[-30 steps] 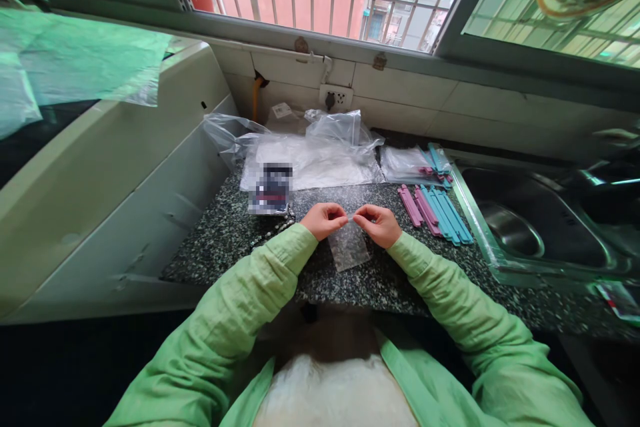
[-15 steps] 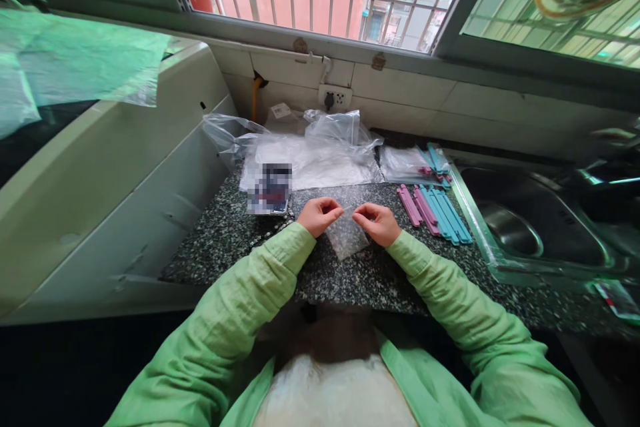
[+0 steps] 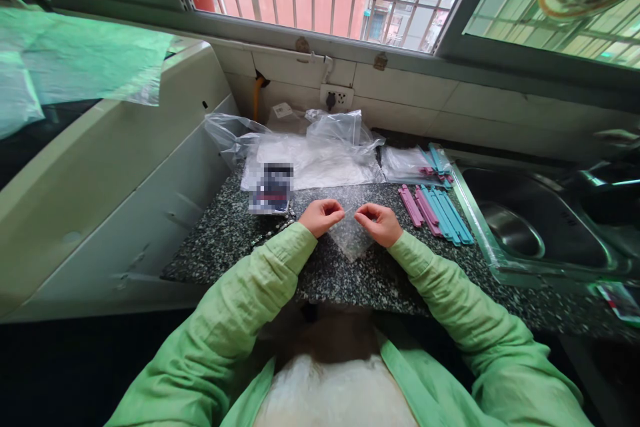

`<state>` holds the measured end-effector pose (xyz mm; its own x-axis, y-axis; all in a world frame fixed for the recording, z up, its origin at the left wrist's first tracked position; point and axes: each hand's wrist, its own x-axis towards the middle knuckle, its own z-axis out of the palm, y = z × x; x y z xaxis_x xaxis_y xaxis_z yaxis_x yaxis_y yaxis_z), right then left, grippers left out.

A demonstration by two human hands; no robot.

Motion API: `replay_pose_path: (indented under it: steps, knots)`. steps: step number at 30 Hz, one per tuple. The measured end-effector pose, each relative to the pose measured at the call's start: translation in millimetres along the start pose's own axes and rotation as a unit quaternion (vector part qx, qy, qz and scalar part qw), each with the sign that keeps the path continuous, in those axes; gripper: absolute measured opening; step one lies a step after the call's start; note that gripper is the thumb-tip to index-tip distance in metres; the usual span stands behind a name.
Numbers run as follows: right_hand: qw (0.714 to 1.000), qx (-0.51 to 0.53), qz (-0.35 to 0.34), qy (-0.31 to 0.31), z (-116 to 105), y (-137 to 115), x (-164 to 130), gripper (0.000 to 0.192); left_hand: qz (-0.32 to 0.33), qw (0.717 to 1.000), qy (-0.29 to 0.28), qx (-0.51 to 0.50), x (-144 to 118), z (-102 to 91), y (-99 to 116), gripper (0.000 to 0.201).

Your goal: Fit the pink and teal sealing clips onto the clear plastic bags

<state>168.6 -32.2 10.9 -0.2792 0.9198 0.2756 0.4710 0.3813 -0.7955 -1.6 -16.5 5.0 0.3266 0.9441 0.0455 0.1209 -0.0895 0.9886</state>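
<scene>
A clear plastic bag hangs between my two hands over the speckled countertop. My left hand pinches its left side with thumb and forefinger. On the other side, my right hand is closed in a similar pinch on the bag. Right of that hand lie pink sealing clips and several blue sealing clips, side by side. Behind my hands spreads a pile of clear plastic bags.
A phone with a blurred screen and a beaded strand lie at left. Packed bags with clips sit behind the loose clips. The steel sink is at right; a wall socket is at the back.
Both hands keep their pinch in almost the same spot. The bag's lower part has shifted slightly between them, and the whole view has moved a little.
</scene>
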Motion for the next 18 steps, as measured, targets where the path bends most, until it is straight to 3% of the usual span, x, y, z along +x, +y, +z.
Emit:
replay_pose_path:
  steps: [18]
  knots:
    - [1.0, -0.002, -0.01, -0.006, 1.9, 3.4, -0.8, 0.016, 0.051, 0.998, 0.02, 0.016, -0.4, 0.8, -1.0, 0.025]
